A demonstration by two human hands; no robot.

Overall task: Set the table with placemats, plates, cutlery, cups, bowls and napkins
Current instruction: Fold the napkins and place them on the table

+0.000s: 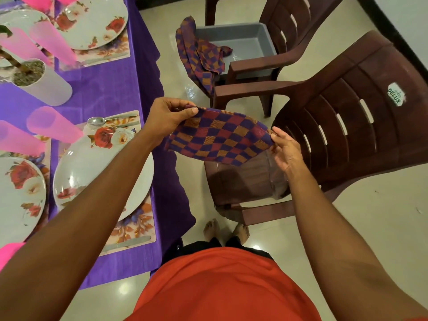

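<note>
Head view, looking down: one checked napkin (220,135) in purple, maroon and orange is stretched in the air between two hands, above the floor just right of the table (111,89). The left hand (171,117) pinches its far left corner between thumb and curled fingers. The right hand (287,151) pinches its right edge with thumb and fingertips, the other fingers loose.

The table, under a purple cloth, holds four flowered white plates, the nearest (92,172) on a floral placemat (134,230). One spoon (97,121) lies beyond that plate. At least five pink cups stand around, one (53,123) left of the spoon. One white plant pot (39,82) stands mid-table.

Pale glossy tiles cover the floor. Two brown plastic chairs stand right of the table; the near chair (347,135) bears a label reading "DELUX" (396,93). The far chair (289,24) carries one grey tub (243,40), a second checked napkin (199,54) draped over its rim.
</note>
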